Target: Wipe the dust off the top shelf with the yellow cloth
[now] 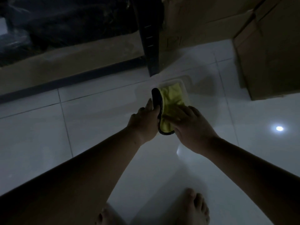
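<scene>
- Dim head view, looking down at white floor tiles; bare feet at 6 o'clock.
- Yellow cloth with dark edging, just above frame centre, held between both hands over a clear plastic container on the floor at 12 o'clock from the hands.
- Left hand closed on the cloth's dark-edged left side, thumb and fingers pinching it.
- Right hand laid flat over the cloth's lower right part, fingers spread; grip underneath cannot be told.
- Dark metal shelf post at 12 o'clock, cardboard boxes from 1 to 3 o'clock, dark wrapped goods at 10 o'clock. Top shelf not in view.
- Likely risk: cloth slipping out of the flat right hand and dropping to the floor or back into the container, for lack of a firm hold.
- Likely risk: poor light hiding dust, leaving patches unwiped.
- Likely risk: bare feet on glossy tile losing footing while stretching upward to a high shelf.
- Likely risk: knocking a box or kicking the container while stepping toward the post.
- Wiping not yet begun, judging by the cloth's low position.
</scene>
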Action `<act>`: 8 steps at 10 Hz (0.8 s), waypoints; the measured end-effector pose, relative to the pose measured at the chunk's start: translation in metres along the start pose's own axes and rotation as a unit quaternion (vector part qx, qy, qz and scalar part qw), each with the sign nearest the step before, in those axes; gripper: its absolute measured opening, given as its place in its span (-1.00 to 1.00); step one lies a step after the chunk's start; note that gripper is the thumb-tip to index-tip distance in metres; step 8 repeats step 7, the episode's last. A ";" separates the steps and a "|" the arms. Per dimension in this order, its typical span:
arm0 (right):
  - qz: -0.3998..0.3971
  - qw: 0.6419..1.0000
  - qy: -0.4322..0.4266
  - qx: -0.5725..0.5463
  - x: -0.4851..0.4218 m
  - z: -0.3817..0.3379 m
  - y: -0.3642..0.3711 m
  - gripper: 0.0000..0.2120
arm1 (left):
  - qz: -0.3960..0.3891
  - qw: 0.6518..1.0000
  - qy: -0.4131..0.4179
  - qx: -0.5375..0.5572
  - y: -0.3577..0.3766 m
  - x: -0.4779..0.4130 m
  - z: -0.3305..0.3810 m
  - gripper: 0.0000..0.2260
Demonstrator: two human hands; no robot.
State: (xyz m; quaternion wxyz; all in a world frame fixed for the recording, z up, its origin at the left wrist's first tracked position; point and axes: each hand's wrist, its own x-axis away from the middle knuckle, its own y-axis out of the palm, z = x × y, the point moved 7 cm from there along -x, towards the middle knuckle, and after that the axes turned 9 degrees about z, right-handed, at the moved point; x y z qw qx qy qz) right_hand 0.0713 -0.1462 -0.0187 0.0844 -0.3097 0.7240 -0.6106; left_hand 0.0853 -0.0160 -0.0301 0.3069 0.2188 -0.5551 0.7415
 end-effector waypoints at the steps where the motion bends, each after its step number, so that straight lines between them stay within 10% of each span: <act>1: -0.040 0.998 0.028 0.043 -0.003 0.003 0.014 -0.42 | 0.083 0.996 0.004 0.021 -0.011 -0.002 0.004 -0.35; 4: -0.063 0.992 0.066 0.084 -0.012 0.002 0.027 -0.34 | 0.027 0.996 0.004 -0.088 -0.008 -0.013 0.004 -0.48; 6: -0.088 0.991 0.074 0.074 -0.010 -0.004 0.018 -0.35 | -0.020 0.970 -0.032 0.239 0.000 -0.005 0.006 -0.49; 7: -0.112 0.988 0.096 0.050 -0.002 -0.009 0.003 -0.34 | -0.036 0.897 -0.146 0.416 -0.003 0.017 -0.001 -0.49; 8: -0.112 0.988 0.096 0.050 -0.002 -0.009 0.003 -0.34 | -0.036 0.897 -0.146 0.416 -0.003 0.017 -0.001 -0.49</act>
